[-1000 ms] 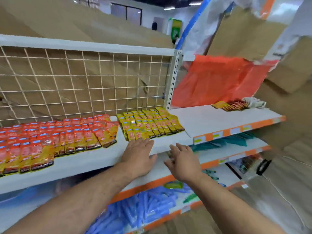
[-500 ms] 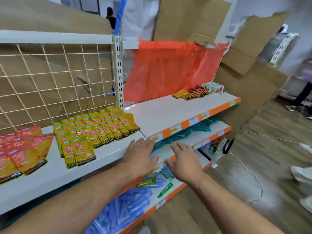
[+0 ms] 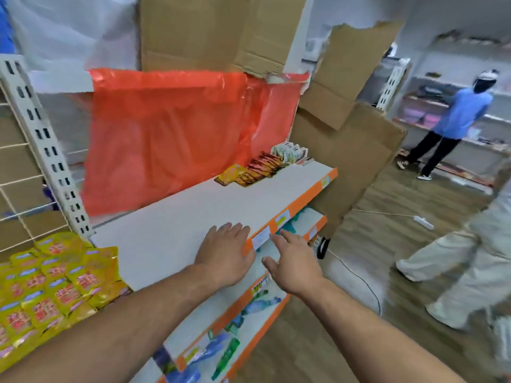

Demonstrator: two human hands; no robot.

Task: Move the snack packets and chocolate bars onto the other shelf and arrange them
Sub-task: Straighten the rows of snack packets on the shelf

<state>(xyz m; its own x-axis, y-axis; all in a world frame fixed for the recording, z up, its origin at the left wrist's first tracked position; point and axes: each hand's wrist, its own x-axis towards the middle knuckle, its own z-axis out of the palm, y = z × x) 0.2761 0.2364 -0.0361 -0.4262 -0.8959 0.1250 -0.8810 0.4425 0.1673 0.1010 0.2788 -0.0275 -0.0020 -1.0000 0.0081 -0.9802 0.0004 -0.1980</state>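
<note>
Since the earlier frames the view has been swung to the right: the yellow snack packets have been shifted to the lower left corner, and both hands have been carried past the slotted post to the front edge of the white shelf beside it. Those packets are laid in overlapping rows, too many and too blurred to be counted. An orange sheet is hung behind the shelf. The left hand is held palm down at the shelf's front lip, fingers straight and close together, nothing gripped; whether the surface is touched cannot be told. The right hand is held just beside it, off the lip and over the lower shelf, fingers likewise straight and empty. One group of goods is set at the shelf's far end against the sheet: one yellow packet, a fanned row of dark bars whose number cannot be made out, and a few white packets. This group lies ahead of the fingertips and somewhat right, well apart, its long axis run along the back of the shelf; the right hand is judged slightly nearer. Two other people are seen at the right, one in blue and one in pale trousers.
</note>
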